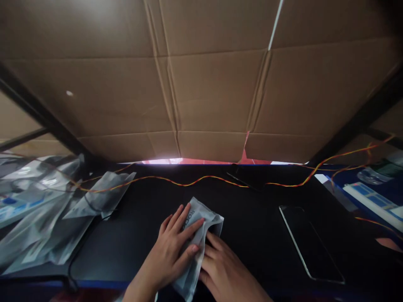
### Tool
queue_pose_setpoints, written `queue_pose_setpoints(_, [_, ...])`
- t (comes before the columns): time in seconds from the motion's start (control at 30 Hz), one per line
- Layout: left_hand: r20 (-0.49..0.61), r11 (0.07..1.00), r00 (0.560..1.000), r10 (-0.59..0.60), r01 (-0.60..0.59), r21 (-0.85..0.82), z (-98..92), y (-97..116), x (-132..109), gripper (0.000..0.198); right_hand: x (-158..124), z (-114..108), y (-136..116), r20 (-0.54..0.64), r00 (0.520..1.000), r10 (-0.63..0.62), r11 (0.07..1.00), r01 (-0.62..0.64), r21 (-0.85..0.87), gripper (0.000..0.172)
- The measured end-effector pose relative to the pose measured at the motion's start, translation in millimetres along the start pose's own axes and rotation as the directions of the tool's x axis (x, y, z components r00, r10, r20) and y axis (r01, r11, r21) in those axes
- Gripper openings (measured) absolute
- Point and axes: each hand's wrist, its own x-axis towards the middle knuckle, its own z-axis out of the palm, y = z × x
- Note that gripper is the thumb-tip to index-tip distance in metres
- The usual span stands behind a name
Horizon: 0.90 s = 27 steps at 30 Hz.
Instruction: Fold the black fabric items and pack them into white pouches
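A frosted plastic bag (pixel 195 247) with dark lettering, partly covered, lies on the black tabletop in front of me. My left hand (pixel 176 241) rests flat across its face, fingers stretched out and apart. Along the bag's right edge is my right hand (pixel 223 264), its fingers curled against the bag and their tips tucked behind the loose plastic. What is inside the bag cannot be made out.
Several frosted bags (pixel 53 226) are piled at the left beside a smaller bag (pixel 105 191). To the right lies a dark phone (pixel 310 243). A twisted red-yellow wire (pixel 176 183) crosses the tabletop (pixel 132 239). Cardboard (pixel 214 92) rises behind; a clear bottle (pixel 378 174) sits far right.
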Motion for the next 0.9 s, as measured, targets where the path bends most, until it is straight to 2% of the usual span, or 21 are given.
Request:
queue_pose_setpoints(0.13, [0.021, 0.998, 1.0, 0.016, -0.015, -0.065, 1.4, 14.3, -2.7, 0.063, 12.6, 24.6, -5.4, -0.204, 0.977, 0.065, 0.996, -0.077, -0.052, 0.051])
queue_pose_setpoints(0.23, [-0.018, 0.997, 0.999, -0.043, 0.042, -0.059, 8.8, 33.5, -7.6, 0.066, 29.1, 31.7, -14.3, -0.265, 0.95, 0.164, 0.98, -0.188, -0.067, 0.055])
queue_pose_setpoints(0.33, [-0.078, 0.994, 0.991, -0.112, 0.112, 0.003, 15.6, 40.7, -12.7, 0.059, 28.9, 15.2, -17.7, -0.208, 0.971, 0.12, 0.992, -0.127, -0.024, 0.062])
queue_pose_setpoints(0.43, [-0.123, 0.98, 0.979, -0.165, 0.176, 0.09, 20.5, 33.2, -15.8, 0.06, 8.2, -10.4, -7.5, -0.064, 0.998, -0.011, 1.0, 0.013, 0.023, 0.067])
queue_pose_setpoints(0.5, [-0.157, 0.969, 0.97, -0.183, 0.205, 0.136, 25.0, 26.9, -16.1, 0.065, -7.1, -20.6, 4.0, -0.028, 0.999, -0.019, 1.0, 0.018, -0.026, 0.065])
queue_pose_setpoints(0.63, [-0.233, 0.949, 0.952, -0.197, 0.245, 0.2, 37.7, 28.0, -11.7, 0.071, -20.8, -13.9, 19.2, 0.045, 0.999, -0.004, 0.991, 0.01, -0.131, 0.072])
queue_pose_setpoints(0.7, [-0.234, 0.946, 0.953, -0.193, 0.244, 0.212, 41.8, 35.4, -7.7, 0.071, -21.3, -4.9, 19.6, 0.082, 0.997, 0.002, 0.991, 0.009, -0.135, 0.065])
queue_pose_setpoints(0.8, [-0.22, 0.961, 0.96, -0.173, 0.214, 0.175, 38.0, 46.5, -5.5, 0.072, -23.8, -0.2, 18.6, 0.027, 1.0, 0.0, 0.988, 0.004, -0.153, 0.052])
queue_pose_setpoints(0.9, [-0.26, 0.974, 0.948, -0.185, 0.211, 0.076, 22.7, 45.8, -14.3, 0.075, -34.5, -6.7, 24.7, -0.084, 0.995, -0.061, 0.969, 0.039, -0.246, 0.048])
